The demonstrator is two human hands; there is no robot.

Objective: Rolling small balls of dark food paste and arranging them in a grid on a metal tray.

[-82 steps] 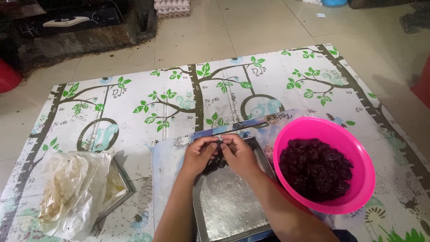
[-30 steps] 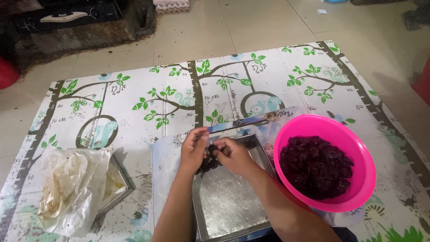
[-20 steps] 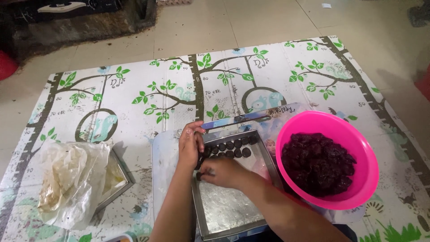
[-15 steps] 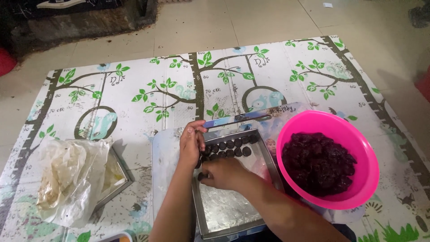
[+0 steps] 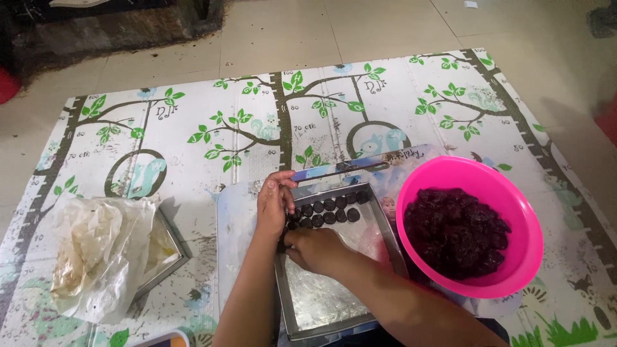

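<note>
A square metal tray lined with foil lies in front of me on a pale plastic sheet. Two short rows of small dark balls sit along its far edge. My left hand grips the tray's left rim near the far corner. Inside the tray, just below the rows, my right hand is knuckles-up, its bunched fingertips pressing a dark ball to the floor by the left wall. To the right, touching the tray, stands a pink bowl of dark sticky mixture.
Everything rests on a floor mat printed with trees and green leaves, tiled floor beyond. A second tray covered by a crumpled greasy plastic bag lies at the left. A blue patterned strip lies just past the tray.
Both hands were together over the tray's far edge, working a dark ball. My right hand has since dropped into the tray, and my left hand has moved to the left rim.
</note>
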